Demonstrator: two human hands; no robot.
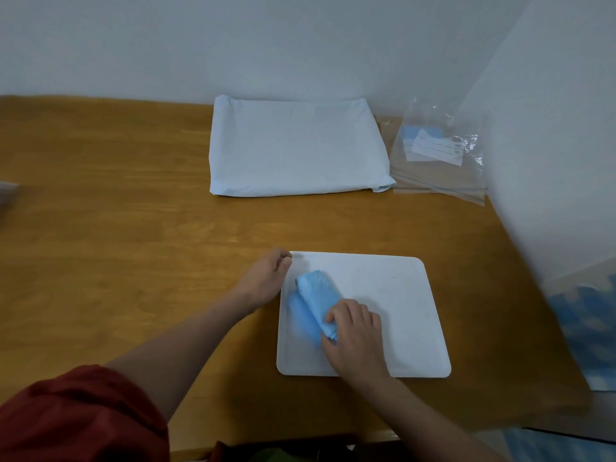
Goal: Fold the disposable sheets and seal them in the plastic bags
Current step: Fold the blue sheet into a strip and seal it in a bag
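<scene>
A small blue disposable sheet [313, 295], folded into a narrow bundle, lies on a white board [393, 295] near the table's front edge. My right hand [356, 331] grips the bundle's near end, fingers curled round it. My left hand [266, 278] pinches the board's far left corner. A stack of pale blue folded sheets [296, 148] lies at the back of the table. Clear plastic zip bags [440, 155] with a label lie at the back right, beside the wall.
The wooden table [116, 211] stretches bare to the left. White walls close off the back and the right side. A blue patterned surface [586, 331] shows beyond the table's right edge. A blurred grey object [6, 195] sits at the far left edge.
</scene>
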